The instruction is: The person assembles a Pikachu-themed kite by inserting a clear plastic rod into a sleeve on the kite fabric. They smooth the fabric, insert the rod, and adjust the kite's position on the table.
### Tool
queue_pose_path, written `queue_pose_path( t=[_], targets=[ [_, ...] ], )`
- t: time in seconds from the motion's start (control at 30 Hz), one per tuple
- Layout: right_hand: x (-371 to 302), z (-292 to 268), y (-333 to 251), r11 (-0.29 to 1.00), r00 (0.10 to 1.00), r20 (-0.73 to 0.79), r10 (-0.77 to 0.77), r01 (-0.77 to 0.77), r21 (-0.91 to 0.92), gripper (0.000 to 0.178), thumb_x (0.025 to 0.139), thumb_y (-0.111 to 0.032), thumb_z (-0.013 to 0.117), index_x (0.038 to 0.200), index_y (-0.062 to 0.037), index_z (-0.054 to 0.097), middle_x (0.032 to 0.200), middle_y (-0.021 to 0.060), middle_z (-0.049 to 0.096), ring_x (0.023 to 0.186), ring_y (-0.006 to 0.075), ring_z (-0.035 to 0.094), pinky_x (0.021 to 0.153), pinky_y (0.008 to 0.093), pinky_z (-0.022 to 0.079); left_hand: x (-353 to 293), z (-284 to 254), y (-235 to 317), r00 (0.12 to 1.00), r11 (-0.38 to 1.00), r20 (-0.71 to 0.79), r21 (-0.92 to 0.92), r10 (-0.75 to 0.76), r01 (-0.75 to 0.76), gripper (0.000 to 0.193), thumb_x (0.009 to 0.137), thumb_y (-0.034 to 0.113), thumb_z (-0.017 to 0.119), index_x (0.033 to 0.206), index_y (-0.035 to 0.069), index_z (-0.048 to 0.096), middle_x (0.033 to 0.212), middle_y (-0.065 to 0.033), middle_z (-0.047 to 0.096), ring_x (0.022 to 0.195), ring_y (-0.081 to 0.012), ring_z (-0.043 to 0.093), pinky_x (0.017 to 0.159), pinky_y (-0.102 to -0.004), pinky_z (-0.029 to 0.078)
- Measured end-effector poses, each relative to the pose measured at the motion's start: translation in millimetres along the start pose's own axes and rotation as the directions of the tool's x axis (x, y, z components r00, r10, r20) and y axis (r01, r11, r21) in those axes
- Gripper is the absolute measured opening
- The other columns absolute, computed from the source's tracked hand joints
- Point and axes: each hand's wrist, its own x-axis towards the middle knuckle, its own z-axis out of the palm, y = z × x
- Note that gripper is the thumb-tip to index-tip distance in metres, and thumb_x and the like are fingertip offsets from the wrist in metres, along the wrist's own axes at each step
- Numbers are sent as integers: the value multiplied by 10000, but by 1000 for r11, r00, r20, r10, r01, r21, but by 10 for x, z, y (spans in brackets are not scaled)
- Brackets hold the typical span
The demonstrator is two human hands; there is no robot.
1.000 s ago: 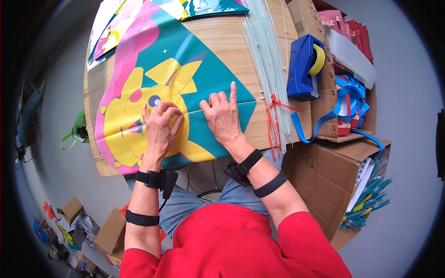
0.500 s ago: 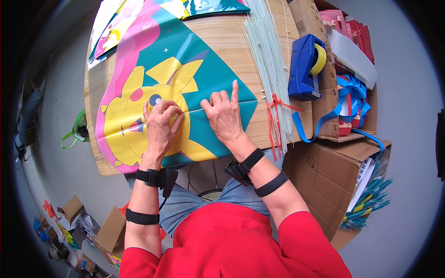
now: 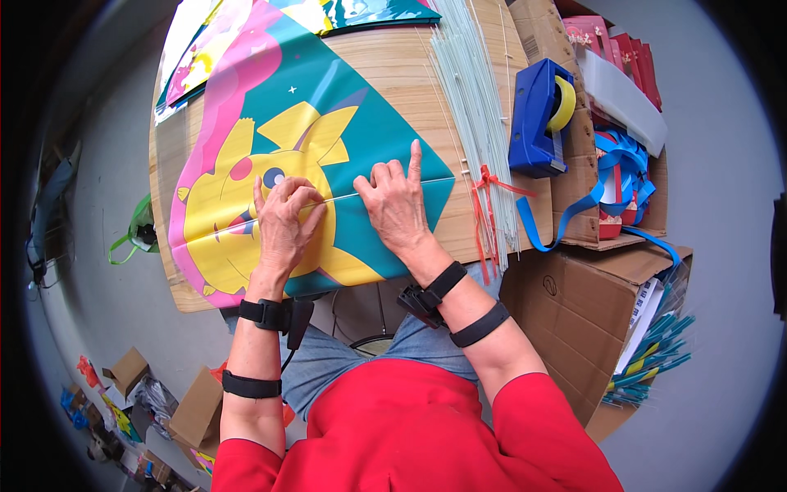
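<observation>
A kite-like plastic sheet (image 3: 373,115), teal and pink with a yellow cartoon animal, lies spread on the wooden table. Across it runs a thin white rod (image 3: 342,197), slightly slanted up to the sheet's right corner. My left hand (image 3: 284,220) rests over the yellow figure, fingers curled and pinched at the rod. To its right, my right hand (image 3: 397,205) also has thumb and fingers closed at the rod over the teal part, with one finger sticking up. The fingertips partly hide the rod.
A bundle of thin pale rods (image 3: 475,98), tied with red ribbon (image 3: 490,197), lies on the table's right side. Beyond stand a blue tape dispenser (image 3: 537,119) and cardboard boxes (image 3: 566,307) with blue strap (image 3: 590,201). More shiny printed sheets (image 3: 352,15) lie at the far edge.
</observation>
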Motion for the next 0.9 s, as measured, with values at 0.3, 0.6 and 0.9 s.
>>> queue_pose_path(
  t=[0.3,0.6,0.9],
  targets=[
    [8,1,-19,1000,1000,10,2,-3,6,38,769,-96,604,736,-115,604,717,71,493,796,239,550,1135,658,152,-12,-18,0,1000,1000,7,-12,-13,13,130,768,125,727,863,119,638,974,-23,610,999,-220,600,1140,-522,168],
    [29,-43,11,1000,1000,20,-17,17,13,26,787,-67,584,779,-91,592,718,66,498,794,237,562,1135,648,154,-6,-19,-31,1000,999,-10,-38,0,0,143,750,148,743,855,145,646,958,1,613,966,-206,611,1145,-551,162],
    [41,-67,9,1000,998,56,-10,9,27,39,792,-64,587,774,-94,605,731,65,525,797,236,567,1142,631,151,-25,8,-87,1000,997,0,-80,0,0,184,733,164,756,880,134,649,980,-6,612,992,-198,605,1165,-533,122]
  ],
)
